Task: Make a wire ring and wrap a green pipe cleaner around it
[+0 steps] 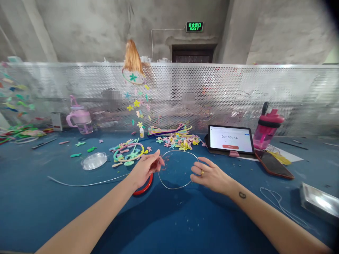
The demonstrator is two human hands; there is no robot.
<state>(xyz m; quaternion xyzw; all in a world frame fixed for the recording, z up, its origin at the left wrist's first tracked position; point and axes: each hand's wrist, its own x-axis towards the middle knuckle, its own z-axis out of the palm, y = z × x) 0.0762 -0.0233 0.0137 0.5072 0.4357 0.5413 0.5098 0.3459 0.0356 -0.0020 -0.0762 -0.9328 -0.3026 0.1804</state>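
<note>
A thin wire loop (174,188) is held up between my two hands over the blue table. My left hand (148,167) pinches its left side, where a long wire tail (87,184) appears to run off to the left behind my wrist. Around the loop's right side, the curled fingers of my right hand (208,173) are closed; a ring is on one finger. Partly hidden by my left hand, a red ring-shaped thing (144,189) lies on the table. Colorful flower shapes and a pastel ring (143,150) lie just beyond my left hand.
Behind are fuzzy stems (169,131), a small glue bottle (141,132) and a hanging flower mobile (133,77). A clear dish (94,161) lies left. At right stand a tablet (230,139) and pink bottle (267,128), near a phone (274,164), white cord (280,204) and metal box (319,201).
</note>
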